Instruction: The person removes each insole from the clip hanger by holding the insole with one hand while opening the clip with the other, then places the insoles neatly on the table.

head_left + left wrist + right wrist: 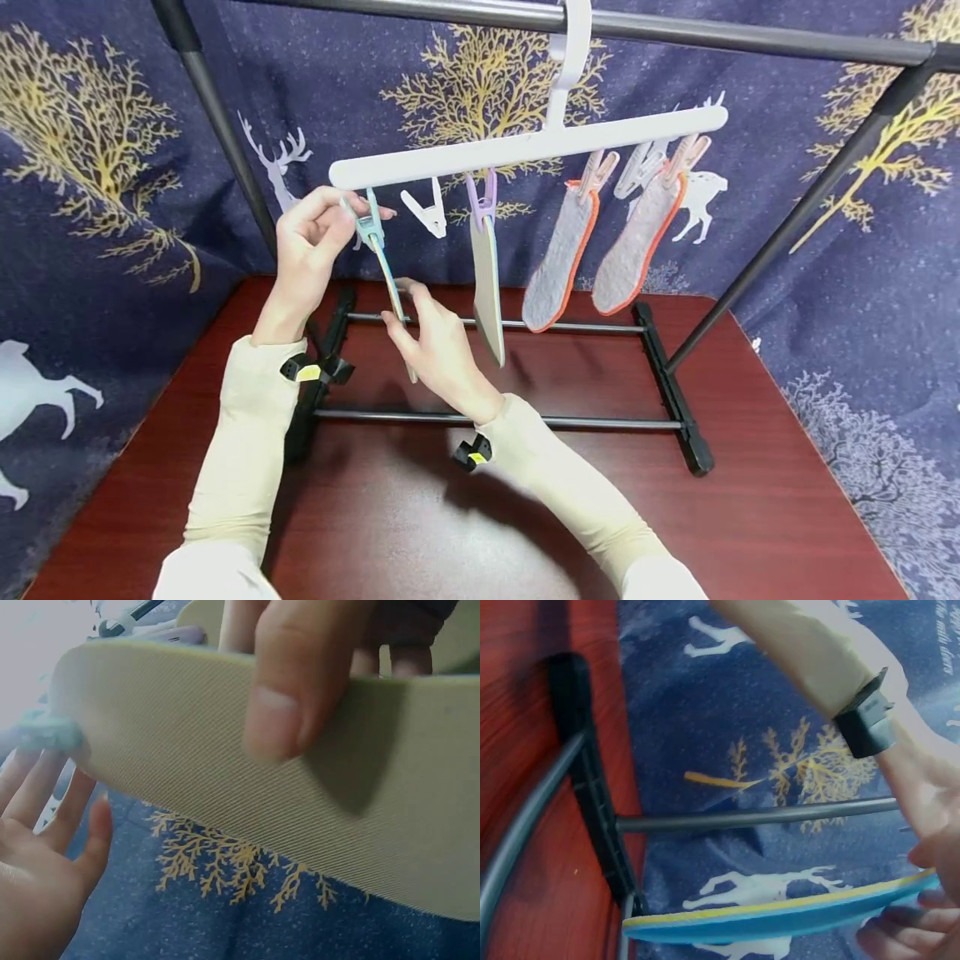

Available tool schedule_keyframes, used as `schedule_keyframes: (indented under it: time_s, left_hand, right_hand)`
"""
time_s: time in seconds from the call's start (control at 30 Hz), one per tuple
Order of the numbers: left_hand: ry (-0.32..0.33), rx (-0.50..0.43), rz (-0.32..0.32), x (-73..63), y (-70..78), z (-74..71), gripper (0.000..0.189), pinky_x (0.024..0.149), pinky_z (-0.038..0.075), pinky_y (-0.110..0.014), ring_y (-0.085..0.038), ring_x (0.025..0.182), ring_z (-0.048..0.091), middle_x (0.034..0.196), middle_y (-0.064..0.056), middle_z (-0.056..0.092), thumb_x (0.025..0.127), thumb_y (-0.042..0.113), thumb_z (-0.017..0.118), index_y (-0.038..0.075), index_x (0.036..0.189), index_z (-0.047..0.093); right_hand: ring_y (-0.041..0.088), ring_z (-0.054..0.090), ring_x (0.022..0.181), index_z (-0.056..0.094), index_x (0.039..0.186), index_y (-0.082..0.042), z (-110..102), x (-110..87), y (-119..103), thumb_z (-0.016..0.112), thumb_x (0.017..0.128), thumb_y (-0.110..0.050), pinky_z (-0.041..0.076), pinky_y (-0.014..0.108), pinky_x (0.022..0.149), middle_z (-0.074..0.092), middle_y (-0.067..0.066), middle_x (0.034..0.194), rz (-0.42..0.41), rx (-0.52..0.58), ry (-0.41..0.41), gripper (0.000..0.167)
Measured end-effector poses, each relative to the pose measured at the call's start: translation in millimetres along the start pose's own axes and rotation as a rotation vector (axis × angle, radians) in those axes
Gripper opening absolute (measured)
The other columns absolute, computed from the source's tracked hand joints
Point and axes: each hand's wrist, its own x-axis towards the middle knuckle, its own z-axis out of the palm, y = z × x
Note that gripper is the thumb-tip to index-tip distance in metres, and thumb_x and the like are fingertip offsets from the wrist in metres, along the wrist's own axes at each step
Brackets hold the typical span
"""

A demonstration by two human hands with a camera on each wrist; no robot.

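Note:
At the left end of a white hanger (pixel 450 157), a teal clip (pixel 370 229) bites the top of an insole (pixel 387 275). My left hand (pixel 303 246) is at this clip, thumb on one side and fingers on the other, pinching its handles. Lower down, my right hand (pixel 446 354) pinches the insole by its edge, thumb on the cream face (pixel 172 727). The right wrist view shows the insole's blue underside (pixel 780 921) and yellow rim. Beside it hangs another insole (pixel 486 287) from a purple clip (pixel 483 198).
Two grey orange-edged insoles (pixel 562 258) hang from pink clips (pixel 598 171) further right. A white clip (pixel 429 212) hangs between the cream insoles. The hanger hooks over a black rack's top bar (pixel 675 36); the rack stands on a red-brown table (pixel 390 517) before a patterned blue cloth (pixel 892 275).

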Motion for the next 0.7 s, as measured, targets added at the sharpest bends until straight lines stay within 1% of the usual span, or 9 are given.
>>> schedule_keyframes:
  time_s: [0.07, 0.1, 0.17, 0.23, 0.33, 0.4, 0.47, 0.57, 0.7]
  left_hand:
    - [-0.022, -0.017, -0.016, -2.7, 3.4, -2.1, 0.016, 0.081, 0.051, -0.026, -0.024, 0.096, 0.071, 0.092, -0.011, 0.075, 0.092, 0.012, 0.066, -0.002, 0.100, 0.065]
    - [-0.034, -0.032, -0.030, -3.7, 5.3, -3.2, 0.014, 0.084, 0.052, -0.027, -0.024, 0.096, 0.071, 0.093, -0.011, 0.075, 0.092, 0.008, 0.065, -0.003, 0.101, 0.064]
    - [-0.058, -0.064, -0.058, -4.9, 9.3, -5.2, 0.012, 0.086, 0.053, -0.027, -0.025, 0.095, 0.071, 0.094, -0.011, 0.075, 0.091, 0.002, 0.064, -0.003, 0.102, 0.063]
    - [-0.091, -0.096, -0.084, -4.5, 13.0, -6.7, 0.014, 0.088, 0.054, -0.029, -0.026, 0.095, 0.071, 0.095, -0.012, 0.074, 0.091, -0.002, 0.061, -0.004, 0.105, 0.063]
    - [-0.152, -0.146, -0.127, -2.7, 17.7, -7.6, 0.025, 0.090, 0.054, -0.031, -0.027, 0.093, 0.071, 0.096, -0.014, 0.074, 0.092, -0.001, 0.061, -0.005, 0.116, 0.061]
    - [-0.197, -0.150, -0.148, -0.9, 20.1, -7.7, 0.032, 0.089, 0.054, -0.031, -0.027, 0.092, 0.071, 0.096, -0.015, 0.074, 0.092, 0.003, 0.062, -0.006, 0.123, 0.059]
    - [-0.240, -0.137, -0.161, 1.1, 22.2, -7.6, 0.035, 0.090, 0.054, -0.031, -0.027, 0.092, 0.071, 0.096, -0.015, 0.074, 0.093, 0.004, 0.061, -0.006, 0.126, 0.058]
    - [-0.292, -0.142, -0.160, 3.5, 24.7, -6.8, 0.033, 0.091, 0.053, -0.032, -0.028, 0.095, 0.070, 0.099, -0.016, 0.073, 0.092, 0.003, 0.062, -0.008, 0.123, 0.060]
    - [-0.358, -0.224, -0.148, 4.6, 27.5, -3.2, 0.038, 0.089, 0.056, -0.035, -0.031, 0.097, 0.070, 0.105, -0.019, 0.071, 0.090, 0.005, 0.067, -0.012, 0.123, 0.059]
  right_hand:
    - [0.014, 0.067, 0.077, 0.055, 0.125, -0.009, 0.1, -3.6, 0.3, 0.060, 0.096, -0.021, 0.055, 0.027, 0.071, 0.072, 0.005, 0.104, -0.025, -0.020, 0.037, 0.032]
    - [0.014, 0.066, 0.073, 0.058, 0.122, -0.008, 0.2, -5.3, 0.7, 0.060, 0.096, -0.020, 0.054, 0.026, 0.069, 0.072, 0.004, 0.099, -0.042, -0.029, 0.053, 0.029]
    - [0.012, 0.066, 0.073, 0.061, 0.116, -0.007, -0.1, -8.4, 1.2, 0.060, 0.095, -0.017, 0.054, 0.025, 0.068, 0.073, 0.004, 0.093, -0.074, -0.048, 0.077, 0.023]
    - [0.012, 0.065, 0.073, 0.062, 0.111, -0.006, -1.0, -10.8, 1.7, 0.059, 0.094, -0.015, 0.054, 0.025, 0.068, 0.072, 0.004, 0.089, -0.105, -0.052, 0.092, 0.019]
    - [0.012, 0.061, 0.069, 0.062, 0.105, -0.006, -3.9, -13.7, 1.1, 0.059, 0.094, -0.013, 0.052, 0.024, 0.064, 0.069, 0.004, 0.082, -0.151, -0.071, 0.109, 0.013]
    - [0.012, 0.057, 0.065, 0.061, 0.100, -0.005, -6.1, -15.5, 0.7, 0.058, 0.095, -0.013, 0.049, 0.023, 0.059, 0.066, 0.004, 0.076, -0.179, -0.082, 0.117, 0.010]
    - [0.012, 0.053, 0.061, 0.060, 0.097, -0.004, -8.5, -17.1, -0.2, 0.058, 0.095, -0.012, 0.044, 0.021, 0.055, 0.062, 0.003, 0.071, -0.201, -0.094, 0.117, 0.008]
    - [0.011, 0.052, 0.060, 0.058, 0.098, -0.004, -11.6, -19.5, -0.8, 0.058, 0.096, -0.011, 0.044, 0.020, 0.053, 0.062, 0.003, 0.070, -0.222, -0.104, 0.104, 0.008]
    - [0.012, 0.065, 0.068, 0.057, 0.107, -0.002, -17.1, -23.6, -3.3, 0.059, 0.096, -0.011, 0.053, 0.024, 0.060, 0.069, 0.006, 0.080, -0.231, -0.118, 0.079, 0.014]
